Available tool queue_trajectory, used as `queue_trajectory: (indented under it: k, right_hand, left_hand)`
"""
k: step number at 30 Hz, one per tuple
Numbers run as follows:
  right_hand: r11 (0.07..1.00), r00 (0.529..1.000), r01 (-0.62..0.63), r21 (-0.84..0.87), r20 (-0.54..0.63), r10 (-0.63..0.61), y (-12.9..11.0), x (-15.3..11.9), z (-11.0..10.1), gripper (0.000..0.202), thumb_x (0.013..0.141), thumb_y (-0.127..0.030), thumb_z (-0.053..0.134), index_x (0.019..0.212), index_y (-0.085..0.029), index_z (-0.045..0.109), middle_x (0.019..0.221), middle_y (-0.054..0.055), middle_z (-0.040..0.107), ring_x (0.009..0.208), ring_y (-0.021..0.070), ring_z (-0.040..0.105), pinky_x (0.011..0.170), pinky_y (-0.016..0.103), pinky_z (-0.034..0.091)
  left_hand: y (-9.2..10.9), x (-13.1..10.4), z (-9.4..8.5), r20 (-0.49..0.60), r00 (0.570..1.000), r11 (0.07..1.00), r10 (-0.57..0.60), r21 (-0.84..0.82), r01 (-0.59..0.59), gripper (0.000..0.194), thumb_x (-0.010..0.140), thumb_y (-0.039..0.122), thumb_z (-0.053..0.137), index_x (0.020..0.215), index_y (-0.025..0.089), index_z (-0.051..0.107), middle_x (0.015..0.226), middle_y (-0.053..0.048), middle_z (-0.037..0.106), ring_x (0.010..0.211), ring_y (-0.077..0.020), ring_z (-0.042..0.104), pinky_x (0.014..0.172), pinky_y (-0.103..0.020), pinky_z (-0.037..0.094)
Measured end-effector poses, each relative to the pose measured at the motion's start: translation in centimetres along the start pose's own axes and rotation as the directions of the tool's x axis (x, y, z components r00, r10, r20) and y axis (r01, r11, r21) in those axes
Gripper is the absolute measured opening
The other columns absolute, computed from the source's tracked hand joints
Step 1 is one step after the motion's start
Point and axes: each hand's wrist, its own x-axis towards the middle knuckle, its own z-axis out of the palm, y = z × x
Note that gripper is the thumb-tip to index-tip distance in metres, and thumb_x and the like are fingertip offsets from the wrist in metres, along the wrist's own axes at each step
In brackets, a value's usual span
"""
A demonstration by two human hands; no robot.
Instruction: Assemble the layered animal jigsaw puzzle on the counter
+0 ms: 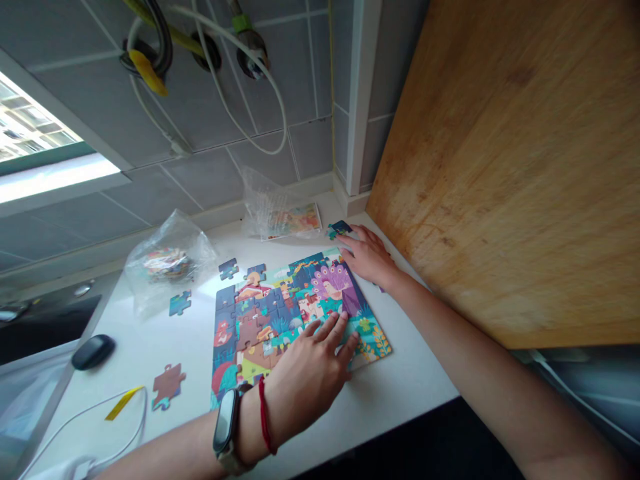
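A colourful jigsaw puzzle [280, 313], largely joined, lies on the white countertop with a purple peacock at its upper right. My left hand [320, 353] rests on its lower middle, palm down and fingers stretched out. Beyond the far right corner, my right hand [367, 253] reaches with fingers apart beside dark loose puzzle pieces [341, 228]; its fingertips are close to them, and whether they touch I cannot tell. Other loose pieces lie around: a dark blue piece [229, 269], a teal piece [180, 303] and a brown piece [169, 385]. A piece with an orange shape [255, 274] sits at the puzzle's top edge.
Behind the puzzle are a clear bag of pieces [167, 263] and another plastic bag [265, 200] over a picture card [300, 219]. A black mouse [93, 352] and a white cable [143, 417] lie at left, near a sink [55, 333]. A wooden panel [500, 167] rises at right.
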Motion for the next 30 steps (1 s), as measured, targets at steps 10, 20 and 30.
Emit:
queue_trajectory:
  k: [10, 20, 30]
  right_hand:
    - [1.000, 1.000, 0.013, 0.028, -0.010, -0.013, 0.3, 0.1, 0.3, 0.048, 0.104, -0.032, 0.053, 0.149, -0.024, 0.066, 0.163, 0.014, 0.051, 0.152, 0.0364, 0.043, 0.127, 0.051, 0.034]
    - [0.997, 0.999, 0.023, 0.072, -0.037, -0.020, 0.7, 0.2, 0.3, 0.045, 0.101, -0.031, 0.059, 0.145, -0.024, 0.070, 0.157, 0.014, 0.056, 0.148, 0.0350, 0.049, 0.126, 0.050, 0.037]
    - [0.979, 0.984, 0.072, 0.190, -0.174, -0.039, 1.6, 0.9, 1.0, 0.038, 0.092, -0.026, 0.071, 0.129, -0.022, 0.074, 0.136, 0.014, 0.070, 0.126, 0.0323, 0.067, 0.112, 0.048, 0.052]
  left_hand:
    - [0.0, 0.3, -0.9, 0.066, 0.997, 0.999, -0.037, 0.001, 0.037, 0.056, 0.105, 0.043, 0.062, 0.155, 0.018, 0.054, 0.166, -0.020, 0.047, 0.151, -0.0378, 0.050, 0.118, -0.057, 0.051]
    - [-0.4, 0.3, -0.8, 0.035, 0.999, 0.999, -0.033, -0.006, 0.033, 0.057, 0.103, 0.044, 0.066, 0.154, 0.019, 0.055, 0.164, -0.020, 0.050, 0.149, -0.0386, 0.053, 0.115, -0.057, 0.054]
    - [-0.7, 0.4, -0.6, 0.001, 1.000, 0.999, 0.014, 0.030, -0.014, 0.063, 0.098, 0.051, 0.073, 0.149, 0.016, 0.058, 0.161, -0.022, 0.053, 0.144, -0.0392, 0.058, 0.109, -0.056, 0.059]
